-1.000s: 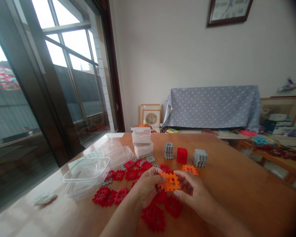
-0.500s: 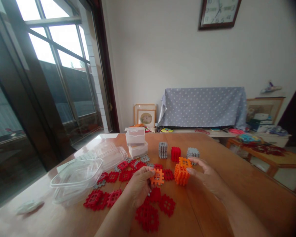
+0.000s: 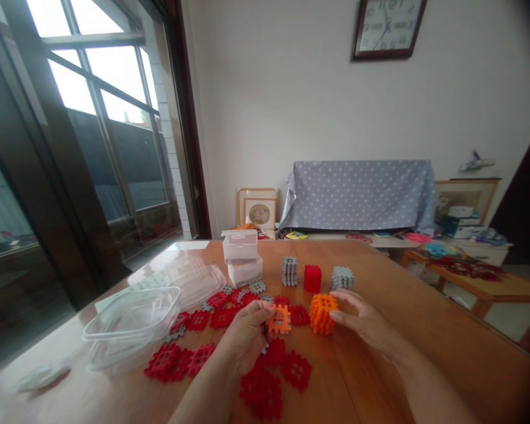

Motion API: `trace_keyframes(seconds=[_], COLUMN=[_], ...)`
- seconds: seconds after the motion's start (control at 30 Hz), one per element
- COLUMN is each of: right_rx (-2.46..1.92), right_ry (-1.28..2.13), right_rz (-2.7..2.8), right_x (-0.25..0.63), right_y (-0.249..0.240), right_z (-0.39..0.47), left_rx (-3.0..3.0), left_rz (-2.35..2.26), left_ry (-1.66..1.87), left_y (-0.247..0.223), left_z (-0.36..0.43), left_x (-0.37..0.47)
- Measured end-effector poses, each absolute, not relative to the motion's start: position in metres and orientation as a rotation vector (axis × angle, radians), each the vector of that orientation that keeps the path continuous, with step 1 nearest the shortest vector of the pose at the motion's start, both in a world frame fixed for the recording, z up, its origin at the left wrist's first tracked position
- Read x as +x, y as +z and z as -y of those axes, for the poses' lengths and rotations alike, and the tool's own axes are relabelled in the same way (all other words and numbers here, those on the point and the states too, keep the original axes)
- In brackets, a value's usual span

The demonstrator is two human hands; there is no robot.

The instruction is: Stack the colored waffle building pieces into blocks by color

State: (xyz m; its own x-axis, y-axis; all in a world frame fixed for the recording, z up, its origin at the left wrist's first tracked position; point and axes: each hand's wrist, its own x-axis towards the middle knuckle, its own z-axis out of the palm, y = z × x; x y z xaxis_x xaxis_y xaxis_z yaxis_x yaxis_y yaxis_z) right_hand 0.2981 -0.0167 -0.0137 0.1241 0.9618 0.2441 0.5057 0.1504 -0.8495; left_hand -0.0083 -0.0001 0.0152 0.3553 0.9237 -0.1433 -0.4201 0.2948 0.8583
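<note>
My left hand (image 3: 251, 330) pinches an orange lattice tile (image 3: 279, 318) between thumb and fingers, above the red tiles in the middle of the table. My right hand (image 3: 362, 321) grips the right edge of a stack of orange tiles (image 3: 322, 315), thumb at the front and fingertips at the back. Its top tile lies level with the ones under it. Loose red tiles (image 3: 297, 370) lie around and below my left hand, some overlapping. Behind the orange stack stand a red stack (image 3: 312, 278) and two grey stacks (image 3: 290, 271), (image 3: 343, 278) of tiles.
Clear plastic tubs (image 3: 132, 321) and lids stand on the left of the wooden table (image 3: 380, 377). Two small white boxes (image 3: 241, 246) are piled at the back. A crumpled pale item (image 3: 43, 377) lies front left. A low side table (image 3: 472, 280) holds red pieces.
My right hand has lowered the orange tile flat onto the orange stack; it was tilted above it before. My left hand still holds its orange tile. The view has shifted slightly.
</note>
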Motion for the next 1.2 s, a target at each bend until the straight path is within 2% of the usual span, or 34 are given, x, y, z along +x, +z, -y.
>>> trace_keyframes(seconds=[0.23,0.37,0.57,0.97,1.2], right_rx=[-1.493,-1.397,-1.334,-1.195,-1.297], right_ry=[0.493,0.413,0.455,0.808,0.649], right_rz=[1.408,1.566,1.772,1.496,1.475], right_x=[0.282,0.252,0.212,0.189,0.197], right_y=[0.012,0.022,0.010,0.007,-0.007], right_z=[0.028,0.042,0.054,0.056,0.049], left_rx=[0.822,0.817,0.797,0.853,0.878], left_rz=[-0.761,-0.757,-0.721,-0.739,-0.739], left_ry=[1.009,0.993,0.971,0.929,0.937], left_y=[0.019,0.021,0.022,0.023,0.017], left_z=[0.003,0.006,0.011,0.020,0.019], left_x=[-0.006,-0.004,-0.001,0.011,0.011])
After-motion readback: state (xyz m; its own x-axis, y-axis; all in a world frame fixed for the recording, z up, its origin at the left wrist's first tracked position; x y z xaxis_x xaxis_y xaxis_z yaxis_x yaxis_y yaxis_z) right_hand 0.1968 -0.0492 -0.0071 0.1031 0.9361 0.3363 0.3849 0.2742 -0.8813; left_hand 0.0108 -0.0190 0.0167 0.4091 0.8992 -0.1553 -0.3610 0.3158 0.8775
